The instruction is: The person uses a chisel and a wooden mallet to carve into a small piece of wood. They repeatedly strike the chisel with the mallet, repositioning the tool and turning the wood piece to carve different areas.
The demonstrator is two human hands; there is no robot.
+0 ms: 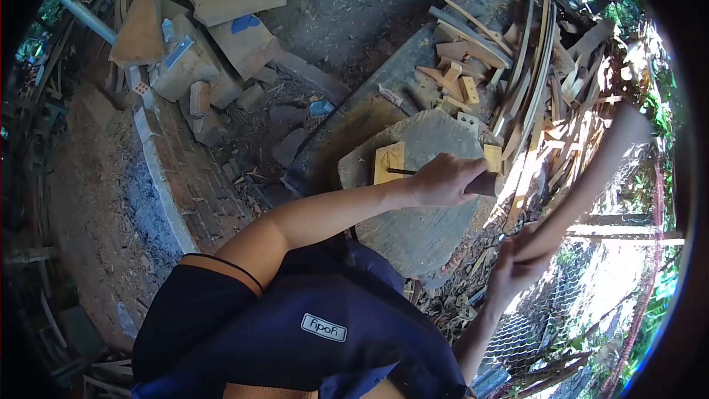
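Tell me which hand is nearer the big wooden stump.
Left: the left hand is over the stump; the right hand is out beyond its edge.

Beyond the right hand [519, 258], the stick [586, 189] is blurred by motion, while the left hand [447, 179] hides the middle of the tool [484, 185], whose thin tip beside that hand is too small to show whether it touches the wood block [386, 157].

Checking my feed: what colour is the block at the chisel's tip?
The block is yellow, in the head view.
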